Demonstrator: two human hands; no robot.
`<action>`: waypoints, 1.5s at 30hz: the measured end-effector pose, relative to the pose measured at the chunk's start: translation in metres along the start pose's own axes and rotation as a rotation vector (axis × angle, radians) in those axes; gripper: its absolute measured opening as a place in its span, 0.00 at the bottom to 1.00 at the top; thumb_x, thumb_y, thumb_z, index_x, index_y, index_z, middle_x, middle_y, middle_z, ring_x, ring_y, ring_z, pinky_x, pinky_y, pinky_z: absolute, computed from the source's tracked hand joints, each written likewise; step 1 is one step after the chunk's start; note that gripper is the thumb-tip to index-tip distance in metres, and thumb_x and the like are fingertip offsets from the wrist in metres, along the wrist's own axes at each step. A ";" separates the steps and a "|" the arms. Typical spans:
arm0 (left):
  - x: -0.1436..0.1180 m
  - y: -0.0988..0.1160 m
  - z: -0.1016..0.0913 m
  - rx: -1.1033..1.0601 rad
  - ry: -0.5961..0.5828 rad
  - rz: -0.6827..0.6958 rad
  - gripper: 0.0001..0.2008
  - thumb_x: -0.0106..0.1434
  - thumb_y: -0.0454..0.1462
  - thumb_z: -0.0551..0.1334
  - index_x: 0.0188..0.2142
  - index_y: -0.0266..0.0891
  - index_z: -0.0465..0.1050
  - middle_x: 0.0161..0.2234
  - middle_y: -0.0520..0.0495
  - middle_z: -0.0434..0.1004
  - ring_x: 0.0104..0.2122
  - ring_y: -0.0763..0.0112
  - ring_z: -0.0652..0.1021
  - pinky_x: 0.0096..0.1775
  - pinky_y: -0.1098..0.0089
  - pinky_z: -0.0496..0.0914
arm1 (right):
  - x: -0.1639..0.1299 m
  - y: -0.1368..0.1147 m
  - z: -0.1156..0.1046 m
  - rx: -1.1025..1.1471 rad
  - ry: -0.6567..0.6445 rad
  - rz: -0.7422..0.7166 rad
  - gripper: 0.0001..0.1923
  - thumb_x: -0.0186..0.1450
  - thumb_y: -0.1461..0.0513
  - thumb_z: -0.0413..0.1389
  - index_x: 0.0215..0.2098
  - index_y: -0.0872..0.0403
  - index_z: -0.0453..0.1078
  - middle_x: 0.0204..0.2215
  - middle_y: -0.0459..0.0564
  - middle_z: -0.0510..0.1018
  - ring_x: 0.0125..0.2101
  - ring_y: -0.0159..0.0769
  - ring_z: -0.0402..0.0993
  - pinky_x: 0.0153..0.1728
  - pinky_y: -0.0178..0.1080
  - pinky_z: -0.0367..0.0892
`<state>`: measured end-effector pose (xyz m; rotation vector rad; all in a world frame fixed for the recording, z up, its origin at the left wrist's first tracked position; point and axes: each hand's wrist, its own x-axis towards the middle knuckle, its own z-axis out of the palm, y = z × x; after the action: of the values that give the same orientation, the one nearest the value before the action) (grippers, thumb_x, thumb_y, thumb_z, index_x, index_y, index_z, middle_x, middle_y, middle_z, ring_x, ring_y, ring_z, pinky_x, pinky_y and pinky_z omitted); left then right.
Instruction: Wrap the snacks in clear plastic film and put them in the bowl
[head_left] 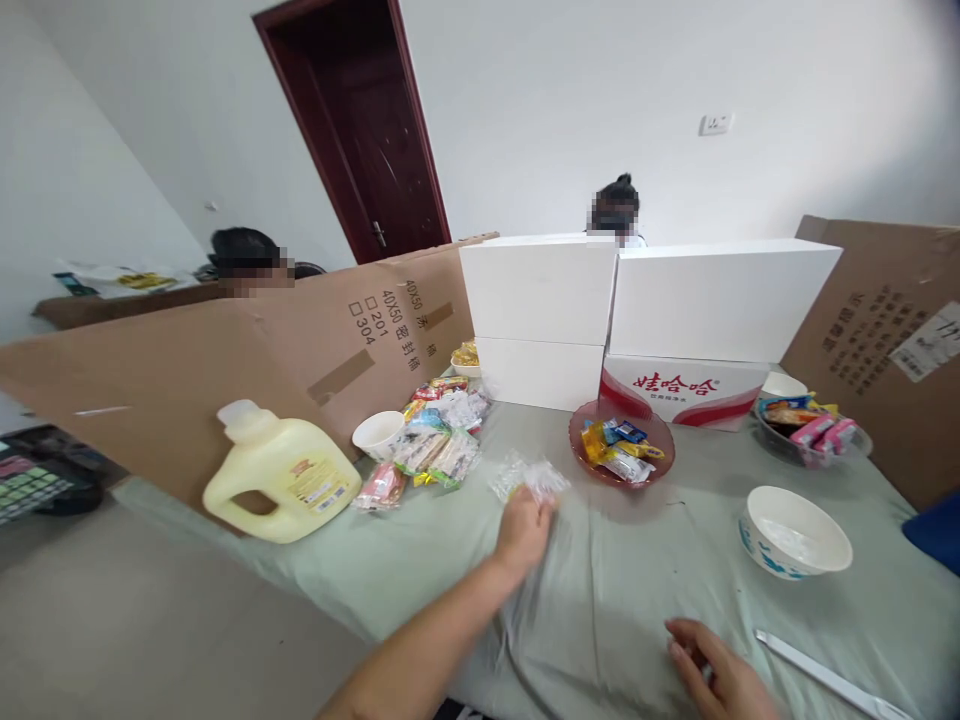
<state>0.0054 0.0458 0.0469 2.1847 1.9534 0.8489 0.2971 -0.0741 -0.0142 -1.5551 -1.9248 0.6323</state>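
My left hand (527, 525) is closed on a crinkled clear plastic wrapper (517, 474) over the middle of the cloth. What else may be inside the wrapper I cannot make out. Right of it stands a reddish glass bowl (581, 462) with several small wrapped snacks (628, 434). Low at the front, my right hand (712, 668) rests near the cloth, fingers loosely bent and apart, holding nothing visible. Close to that hand lies a white strip-like tool (825, 675). To the left is a pile of packaged snacks (439, 450).
A yellow jug (289, 480) and a white bowl (379, 434) stand left. A patterned white bowl (795, 535) and a clear bowl of snacks (859, 443) are at right. White boxes (540, 300) and cardboard panels (360, 330) wall the back. Two people (251, 262) sit beyond.
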 end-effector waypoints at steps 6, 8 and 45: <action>-0.084 0.051 0.025 -0.410 0.030 0.106 0.14 0.65 0.31 0.52 0.44 0.41 0.74 0.43 0.42 0.77 0.48 0.60 0.74 0.53 0.55 0.68 | 0.039 -0.055 0.029 -0.159 0.064 -0.462 0.26 0.68 0.59 0.49 0.63 0.50 0.57 0.61 0.52 0.65 0.59 0.40 0.62 0.55 0.45 0.66; -0.081 0.044 0.024 -0.451 0.066 0.050 0.13 0.63 0.31 0.52 0.44 0.40 0.72 0.43 0.41 0.75 0.45 0.62 0.75 0.50 0.57 0.70 | 0.047 -0.061 0.042 -0.232 0.015 -0.526 0.26 0.68 0.62 0.48 0.64 0.51 0.57 0.61 0.51 0.66 0.61 0.40 0.60 0.57 0.46 0.64; -0.094 0.033 0.044 -0.196 0.114 0.487 0.14 0.65 0.31 0.55 0.48 0.42 0.72 0.48 0.41 0.73 0.51 0.56 0.73 0.52 0.52 0.71 | 0.025 -0.027 -0.027 -0.344 0.086 -0.100 0.16 0.70 0.60 0.42 0.52 0.50 0.66 0.41 0.50 0.73 0.35 0.35 0.75 0.34 0.37 0.69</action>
<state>0.0527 -0.0356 -0.0082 2.5707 1.3111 1.1895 0.2934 -0.0553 0.0268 -1.6434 -2.1111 0.1939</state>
